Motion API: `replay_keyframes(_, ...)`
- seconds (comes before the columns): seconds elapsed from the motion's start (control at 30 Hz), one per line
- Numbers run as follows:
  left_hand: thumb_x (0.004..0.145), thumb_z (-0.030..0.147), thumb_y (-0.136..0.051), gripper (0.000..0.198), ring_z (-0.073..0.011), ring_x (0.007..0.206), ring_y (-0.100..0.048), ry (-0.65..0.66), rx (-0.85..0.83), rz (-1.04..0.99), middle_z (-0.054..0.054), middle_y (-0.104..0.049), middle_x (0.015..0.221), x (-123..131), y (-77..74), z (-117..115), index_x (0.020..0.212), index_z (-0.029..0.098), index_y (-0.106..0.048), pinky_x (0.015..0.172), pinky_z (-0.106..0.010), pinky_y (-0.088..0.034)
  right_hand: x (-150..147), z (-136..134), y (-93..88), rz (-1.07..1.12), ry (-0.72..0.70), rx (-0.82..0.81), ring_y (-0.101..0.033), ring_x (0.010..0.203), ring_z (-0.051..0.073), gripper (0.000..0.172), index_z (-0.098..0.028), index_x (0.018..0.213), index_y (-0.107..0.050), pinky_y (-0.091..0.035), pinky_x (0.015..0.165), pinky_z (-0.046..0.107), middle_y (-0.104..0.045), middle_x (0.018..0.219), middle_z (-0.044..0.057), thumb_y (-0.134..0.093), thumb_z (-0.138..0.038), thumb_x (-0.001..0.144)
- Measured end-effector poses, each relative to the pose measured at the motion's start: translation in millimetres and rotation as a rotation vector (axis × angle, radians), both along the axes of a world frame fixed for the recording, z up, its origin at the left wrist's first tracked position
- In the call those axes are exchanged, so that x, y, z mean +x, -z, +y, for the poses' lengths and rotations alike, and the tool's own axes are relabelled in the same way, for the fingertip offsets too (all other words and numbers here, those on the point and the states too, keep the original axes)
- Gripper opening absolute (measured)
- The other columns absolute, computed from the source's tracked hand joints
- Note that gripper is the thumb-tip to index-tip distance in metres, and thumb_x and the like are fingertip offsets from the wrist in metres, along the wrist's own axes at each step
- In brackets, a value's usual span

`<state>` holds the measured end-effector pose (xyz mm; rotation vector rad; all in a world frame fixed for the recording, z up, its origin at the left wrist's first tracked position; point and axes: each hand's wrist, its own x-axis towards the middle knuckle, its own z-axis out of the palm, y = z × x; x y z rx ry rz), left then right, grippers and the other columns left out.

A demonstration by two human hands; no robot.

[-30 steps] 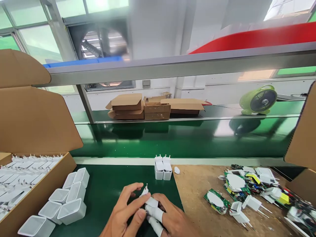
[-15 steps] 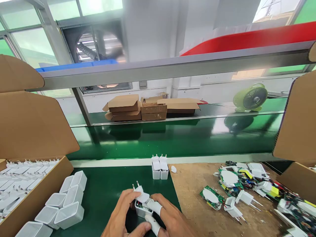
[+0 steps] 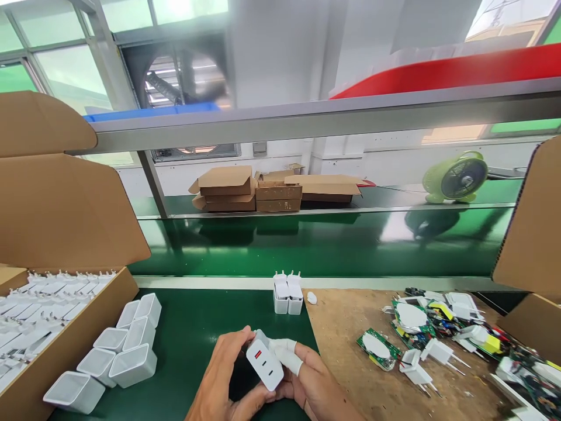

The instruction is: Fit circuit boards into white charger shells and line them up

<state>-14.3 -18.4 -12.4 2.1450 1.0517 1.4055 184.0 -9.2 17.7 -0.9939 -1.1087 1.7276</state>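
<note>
Between both hands is a white USB wall charger [image 3: 265, 361], tilted so its port face with one red port and dark slots looks up at me. My left hand [image 3: 221, 374] grips it from the left, fingers behind and thumb at its lower end. My right hand [image 3: 309, 374] holds its right side; white coverings wrap some of its fingers. The charger's prongs are hidden. Beyond the hands stand two white chargers [image 3: 288, 294], prongs up. Left of them, several hollow white charger casings [image 3: 132, 365] rest on the green mat [image 3: 193, 318].
On the left, an open carton [image 3: 100, 316] holds rows of white plugs. Circuit boards with plug heads [image 3: 412, 316] are heaped on the brown board [image 3: 337, 351] at right. A green fan [image 3: 456, 177] and cardboard boxes [image 3: 278, 196] stand behind the green belt [image 3: 328, 245].
The charger has been turned over: earlier its plug head and circuit board showed at the casing's open top; now the port face shows. The view has shifted slightly.
</note>
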Motion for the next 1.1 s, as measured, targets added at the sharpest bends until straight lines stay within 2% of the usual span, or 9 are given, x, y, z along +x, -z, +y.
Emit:
replay_keyframes(0.13, 0.092, 0.049, -0.078, 0.081, -0.0347, 0.135, -0.063, 0.012, 0.012, 0.111, -0.016, -0.058, 0.151, -8, -2.7, 3, 0.161, 0.032, -0.040, 0.108, -0.046, -0.059, 6, -3, -4.5, -0.364, 0.095, 0.267, -0.072, 0.104, 0.028, 0.046, -0.021, 0.119, -0.067, -0.058, 0.096, 0.044, -0.076, 0.113, 0.011, -0.069, -0.054, 0.088)
replay_keyframes(0.2, 0.096, 0.046, -0.075, 0.071, -0.0336, 0.137, -0.062, 0.016, 0.021, 0.138, -0.016, -0.055, 0.155, -10, -5.0, 5, 0.159, 0.032, -0.045, 0.109, -0.044, -0.059, 9, -7, -5.8, -0.640, 0.122, 0.404, -0.071, 0.106, 0.028, 0.039, -0.024, 0.123, -0.064, -0.056, 0.098, 0.044, -0.075, 0.115, 0.009, -0.067, -0.042, 0.089)
replay_keyframes(0.27, 0.100, 0.037, -0.071, 0.056, -0.0302, 0.132, -0.066, 0.029, 0.043, 0.166, -0.014, -0.058, 0.154, -11, -6.9, 8, 0.153, 0.034, -0.055, 0.106, -0.039, -0.061, 11, -11, -4.8, -0.816, 0.108, 0.509, -0.070, 0.106, 0.027, 0.042, -0.025, 0.129, -0.061, -0.056, 0.098, 0.042, -0.073, 0.116, 0.008, -0.064, -0.033, 0.088)
replay_keyframes(0.43, 0.097, 0.026, -0.075, 0.039, -0.0278, 0.120, -0.071, 0.048, 0.144, 0.171, -0.014, -0.067, 0.140, -7, -6.0, 9, 0.136, 0.028, -0.069, 0.095, -0.035, -0.064, 10, -11, 7.2, -0.821, 0.030, 0.578, -0.067, 0.108, 0.025, 0.067, -0.021, 0.147, -0.045, -0.054, 0.102, 0.040, -0.067, 0.119, 0.009, -0.059, -0.021, 0.082)
replay_keyframes(0.57, 0.096, 0.027, -0.075, 0.023, -0.0269, 0.107, -0.074, -0.068, 0.153, 0.103, -0.015, -0.068, 0.128, 4, -2.9, 4, 0.119, 0.025, -0.072, 0.090, -0.035, -0.064, 7, -12, 4.8, -0.862, 0.001, 0.501, -0.066, 0.105, 0.025, 0.075, -0.021, 0.152, -0.039, -0.053, 0.103, 0.041, -0.064, 0.117, 0.008, -0.059, -0.017, 0.080)
replay_keyframes(0.73, 0.100, 0.024, -0.065, 0.013, -0.0239, 0.093, -0.075, -0.125, 0.158, 0.152, -0.016, -0.068, 0.121, 15, -0.1, -3, 0.111, 0.023, -0.071, 0.078, -0.032, -0.064, 5, -19, -18.8, -0.909, -0.013, 0.465, -0.066, 0.096, 0.022, 0.044, -0.022, 0.120, -0.056, -0.055, 0.092, 0.034, -0.064, 0.112, 0.006, -0.058, -0.008, 0.077)
replay_keyframes(0.83, 0.100, 0.030, -0.067, 0.016, -0.0260, 0.102, -0.077, -0.157, 0.151, 0.200, -0.016, -0.069, 0.129, 12, 1.8, -3, 0.113, 0.024, -0.072, 0.082, -0.031, -0.066, 5, -22, -23.6, -0.933, -0.019, 0.473, -0.067, 0.096, 0.022, 0.040, -0.021, 0.114, -0.057, -0.056, 0.091, 0.033, -0.064, 0.113, 0.008, -0.058, -0.008, 0.077)
replay_keyframes(0.97, 0.097, 0.032, -0.071, 0.013, -0.0267, 0.113, -0.077, -0.092, 0.122, 0.306, -0.014, -0.075, 0.125, -2, -7.0, 16, 0.108, 0.024, -0.073, 0.096, -0.032, -0.064, 9, -23, -11.7, -1.005, -0.014, 0.472, -0.068, 0.111, 0.030, 0.047, -0.019, 0.130, -0.058, -0.055, 0.100, 0.041, -0.066, 0.121, 0.013, -0.061, -0.017, 0.083)
replay_keyframes(1.1, 0.094, 0.032, -0.066, 0.017, -0.0325, 0.127, -0.070, -0.067, -0.085, 0.324, -0.014, -0.074, 0.132, -4, -26.9, 57, 0.108, 0.023, -0.072, 0.107, -0.049, -0.059, 17, -18, 14.0, -1.064, -0.063, 0.597, -0.062, 0.129, 0.038, 0.055, -0.013, 0.142, -0.055, -0.050, 0.111, 0.049, -0.063, 0.138, 0.022, -0.061, -0.024, 0.088)
